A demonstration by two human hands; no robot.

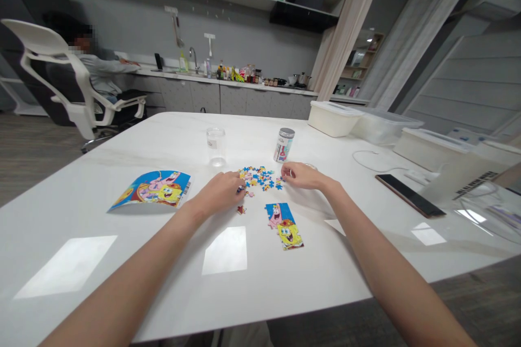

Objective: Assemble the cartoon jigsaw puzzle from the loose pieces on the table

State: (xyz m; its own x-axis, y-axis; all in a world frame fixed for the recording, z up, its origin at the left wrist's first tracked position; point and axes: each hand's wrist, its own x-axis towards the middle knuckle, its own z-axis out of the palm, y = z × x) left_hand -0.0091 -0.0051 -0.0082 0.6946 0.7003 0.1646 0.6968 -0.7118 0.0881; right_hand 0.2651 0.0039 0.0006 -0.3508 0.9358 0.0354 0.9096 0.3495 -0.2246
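Note:
Loose jigsaw puzzle pieces (260, 178) lie in a small heap on the white table, mostly blue and yellow. At the heap's left edge is my left hand (222, 191), its fingers curled around what looks like a puzzle piece (240, 188). My right hand (303, 175) is at the right edge, fingers bent together beside some pieces; whatever they pinch is hidden. Nearer me lies a joined section of puzzle (285, 226) showing a pink and a yellow cartoon character. A single reddish-brown piece (241, 210) rests below my left fingers. The curved picture sheet (152, 188) lies to the left.
Behind the heap stand a clear jar (216, 147) and a printed can with a grey lid (284, 145). A phone (409, 195), a cable and storage boxes (334, 119) occupy the right side. A person sits in a white chair (77, 87) at the far left.

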